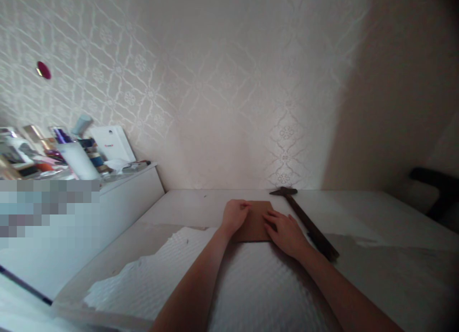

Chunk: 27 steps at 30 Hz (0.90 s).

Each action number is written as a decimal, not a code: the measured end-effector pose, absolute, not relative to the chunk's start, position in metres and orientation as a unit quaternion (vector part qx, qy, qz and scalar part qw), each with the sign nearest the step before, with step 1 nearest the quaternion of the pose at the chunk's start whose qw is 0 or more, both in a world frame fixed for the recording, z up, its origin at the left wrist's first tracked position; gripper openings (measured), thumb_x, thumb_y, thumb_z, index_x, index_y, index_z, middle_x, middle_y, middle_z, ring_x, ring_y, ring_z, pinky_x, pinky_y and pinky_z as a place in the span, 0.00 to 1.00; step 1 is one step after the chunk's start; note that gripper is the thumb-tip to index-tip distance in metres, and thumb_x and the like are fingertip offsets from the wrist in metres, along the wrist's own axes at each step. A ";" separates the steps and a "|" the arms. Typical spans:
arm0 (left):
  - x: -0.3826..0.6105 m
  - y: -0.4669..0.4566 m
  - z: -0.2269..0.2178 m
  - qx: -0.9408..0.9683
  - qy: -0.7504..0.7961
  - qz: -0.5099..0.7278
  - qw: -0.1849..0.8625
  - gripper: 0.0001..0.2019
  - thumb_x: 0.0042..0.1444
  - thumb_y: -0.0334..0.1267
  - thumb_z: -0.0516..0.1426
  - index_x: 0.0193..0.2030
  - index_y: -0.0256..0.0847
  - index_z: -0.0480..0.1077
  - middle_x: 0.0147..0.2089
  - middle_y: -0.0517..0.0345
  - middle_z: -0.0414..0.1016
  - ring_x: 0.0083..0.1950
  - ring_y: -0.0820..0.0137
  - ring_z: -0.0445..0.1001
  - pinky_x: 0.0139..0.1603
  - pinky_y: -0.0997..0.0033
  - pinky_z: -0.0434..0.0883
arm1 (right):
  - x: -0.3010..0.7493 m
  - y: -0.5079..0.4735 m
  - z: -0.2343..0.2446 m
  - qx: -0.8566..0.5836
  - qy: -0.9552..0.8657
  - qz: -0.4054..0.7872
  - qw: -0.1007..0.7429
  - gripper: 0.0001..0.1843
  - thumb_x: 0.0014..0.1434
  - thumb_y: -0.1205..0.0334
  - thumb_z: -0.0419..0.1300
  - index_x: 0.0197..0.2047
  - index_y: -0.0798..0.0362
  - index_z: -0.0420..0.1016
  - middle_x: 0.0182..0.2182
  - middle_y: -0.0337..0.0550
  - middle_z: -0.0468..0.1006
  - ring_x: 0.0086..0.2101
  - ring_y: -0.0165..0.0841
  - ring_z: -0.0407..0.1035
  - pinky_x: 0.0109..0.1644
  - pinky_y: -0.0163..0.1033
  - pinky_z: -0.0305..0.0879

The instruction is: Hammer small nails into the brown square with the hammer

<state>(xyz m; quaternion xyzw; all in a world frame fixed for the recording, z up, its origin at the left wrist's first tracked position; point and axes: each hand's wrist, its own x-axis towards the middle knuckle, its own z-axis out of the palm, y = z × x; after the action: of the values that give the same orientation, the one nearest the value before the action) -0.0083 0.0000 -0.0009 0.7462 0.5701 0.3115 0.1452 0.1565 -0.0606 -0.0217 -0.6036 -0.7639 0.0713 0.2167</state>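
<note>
A flat brown board [258,227], square-cornered and perhaps wood or cardboard, lies on white quilted sheeting [258,274]. At its upper left, my left hand [236,215] rests with thumb and fingertips drawn together in a pinch. Whatever may be between those fingertips is too small to make out. My right hand [285,229] lies along the board's right side, fingers apart and fingertips touching it. Just beyond that hand is a hammer [304,217], its dark head toward the wall and its handle slanting to the lower right.
Under the sheeting is a white tabletop [201,203] that meets a patterned wall [215,107]. On the left, a white cabinet [132,198] carries bottles [81,160] and a white box [113,143]. A dark object [435,184] stands at the right edge.
</note>
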 end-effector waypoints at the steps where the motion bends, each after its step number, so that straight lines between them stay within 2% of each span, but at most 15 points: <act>1: -0.008 0.000 -0.002 0.749 0.567 0.313 0.144 0.09 0.54 0.32 0.56 0.39 0.41 0.77 0.39 0.58 0.79 0.43 0.70 0.75 0.48 0.75 0.67 | 0.157 -0.060 -0.022 -0.604 -0.764 0.071 0.216 0.22 0.60 0.60 0.46 0.55 0.53 0.69 0.57 0.50 0.65 0.56 0.39 0.59 0.61 0.54 0.45; 14: -0.008 0.001 -0.006 0.770 0.559 0.283 0.120 0.09 0.55 0.35 0.56 0.39 0.43 0.77 0.40 0.58 0.79 0.44 0.69 0.74 0.50 0.73 0.66 | 0.156 -0.062 -0.018 -0.607 -0.761 0.074 0.217 0.22 0.60 0.60 0.47 0.54 0.52 0.69 0.57 0.50 0.65 0.55 0.39 0.60 0.59 0.52 0.48; 27: -0.008 0.000 -0.002 0.761 0.585 0.254 0.114 0.09 0.55 0.35 0.56 0.39 0.44 0.77 0.41 0.59 0.78 0.45 0.68 0.74 0.50 0.72 0.66 | 0.157 -0.063 -0.017 -0.609 -0.757 0.081 0.221 0.21 0.60 0.59 0.47 0.54 0.52 0.69 0.57 0.49 0.65 0.55 0.39 0.60 0.61 0.53 0.45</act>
<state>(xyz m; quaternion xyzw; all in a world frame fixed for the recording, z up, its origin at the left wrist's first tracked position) -0.0080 -0.0004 -0.0023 0.7614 0.5853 0.2544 0.1139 0.1567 -0.0631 -0.0167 -0.6093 -0.7574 0.0809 0.2206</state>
